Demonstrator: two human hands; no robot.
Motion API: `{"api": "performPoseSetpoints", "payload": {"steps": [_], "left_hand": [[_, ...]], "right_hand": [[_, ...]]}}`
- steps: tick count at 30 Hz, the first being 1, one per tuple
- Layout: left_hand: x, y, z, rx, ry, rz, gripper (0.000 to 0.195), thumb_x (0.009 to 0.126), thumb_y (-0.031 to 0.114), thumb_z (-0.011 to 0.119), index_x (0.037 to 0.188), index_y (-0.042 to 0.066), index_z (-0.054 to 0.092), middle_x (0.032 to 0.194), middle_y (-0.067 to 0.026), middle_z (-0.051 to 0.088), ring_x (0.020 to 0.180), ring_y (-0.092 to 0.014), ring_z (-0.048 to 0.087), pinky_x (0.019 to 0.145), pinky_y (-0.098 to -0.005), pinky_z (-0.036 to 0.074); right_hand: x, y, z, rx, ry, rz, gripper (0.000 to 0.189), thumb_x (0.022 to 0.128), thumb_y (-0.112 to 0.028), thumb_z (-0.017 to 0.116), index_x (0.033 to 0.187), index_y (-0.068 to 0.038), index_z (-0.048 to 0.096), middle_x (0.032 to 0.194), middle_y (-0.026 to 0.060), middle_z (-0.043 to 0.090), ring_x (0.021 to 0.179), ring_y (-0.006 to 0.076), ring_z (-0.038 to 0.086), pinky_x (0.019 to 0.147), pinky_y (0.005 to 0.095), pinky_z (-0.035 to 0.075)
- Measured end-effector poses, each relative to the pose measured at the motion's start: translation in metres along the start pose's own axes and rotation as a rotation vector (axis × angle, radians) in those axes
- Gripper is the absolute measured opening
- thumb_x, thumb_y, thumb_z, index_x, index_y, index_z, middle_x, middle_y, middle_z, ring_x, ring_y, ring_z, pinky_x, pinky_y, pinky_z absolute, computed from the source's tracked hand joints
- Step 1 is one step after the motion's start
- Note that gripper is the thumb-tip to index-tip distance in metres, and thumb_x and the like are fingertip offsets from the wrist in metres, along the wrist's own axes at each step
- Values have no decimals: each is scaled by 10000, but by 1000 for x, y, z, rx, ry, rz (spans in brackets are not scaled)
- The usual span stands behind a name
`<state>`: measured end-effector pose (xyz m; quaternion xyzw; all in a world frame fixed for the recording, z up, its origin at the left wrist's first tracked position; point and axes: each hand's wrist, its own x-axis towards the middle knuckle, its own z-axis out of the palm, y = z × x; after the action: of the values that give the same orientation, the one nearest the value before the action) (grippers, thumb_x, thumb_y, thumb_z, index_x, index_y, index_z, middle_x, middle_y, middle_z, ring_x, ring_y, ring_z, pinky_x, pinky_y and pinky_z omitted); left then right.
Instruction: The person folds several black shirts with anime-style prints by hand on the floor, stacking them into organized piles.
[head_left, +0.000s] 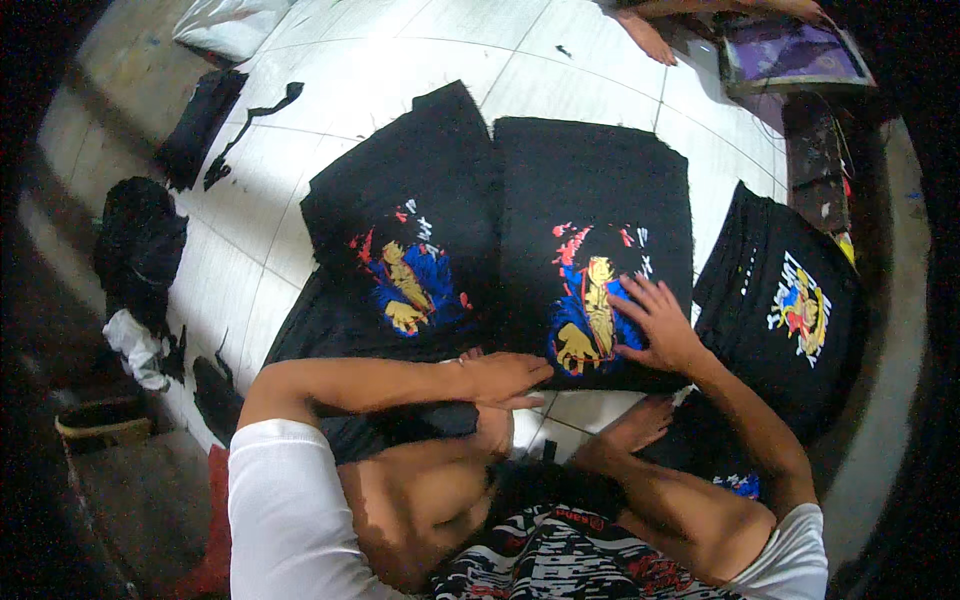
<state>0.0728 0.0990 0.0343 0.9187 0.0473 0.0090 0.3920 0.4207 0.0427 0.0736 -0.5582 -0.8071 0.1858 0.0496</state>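
Two black fabric panels lie side by side on the white tiled floor, each bearing a cartoon figure in blue, yellow and red. My right hand (660, 324) rests with fingers spread on the print of the right panel (592, 172). At that panel's lower left corner is my left hand (510, 377), laid palm down with its fingers pointing right. The left panel (405, 165) sits at a slight angle, its lower edge partly behind my left forearm. Both panels have frayed edges.
Another printed black cloth (795, 300) lies at right. Black cloth heaps (142, 247) and a white crumpled cloth (136, 349) are at left, near a thin black scrap (255, 116). A white sack (229, 26) is at top left. Another person's foot (649, 37) shows near a purple framed screen (795, 56).
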Motion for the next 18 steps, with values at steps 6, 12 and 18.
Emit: {"api": "performPoseSetpoints", "payload": {"steps": [6, 12, 18], "left_hand": [[-25, -23, -24, -171, 555, -653, 208, 948, 207, 640, 1027, 21, 589, 943, -221, 658, 896, -438, 662, 785, -550, 512], [-74, -89, -20, 279, 457, -594, 408, 932, 193, 675, 1292, 25, 585, 1043, -195, 667, 1045, -441, 638, 961, -504, 523], [-61, -65, -48, -80, 660, -742, 176, 953, 127, 627, 1065, -5, 593, 978, -237, 639, 954, -453, 631, 813, -512, 497]], "right_hand": [[5, -2, 1, 37, -112, 31, 837, 861, -491, 774, 1562, -201, 421, 1685, 153, 273, 1555, 410, 222, 1247, 619, 176], [14, -9, -9, 43, -49, 26, 748, 835, -405, 818, 1470, -157, 510, 1602, 163, 397, 1480, 418, 352, 1217, 582, 270], [65, -43, -20, 153, 229, -143, 664, 800, -240, 857, 1370, -80, 557, 1400, 177, 548, 1293, 408, 527, 1102, 517, 421]]}}
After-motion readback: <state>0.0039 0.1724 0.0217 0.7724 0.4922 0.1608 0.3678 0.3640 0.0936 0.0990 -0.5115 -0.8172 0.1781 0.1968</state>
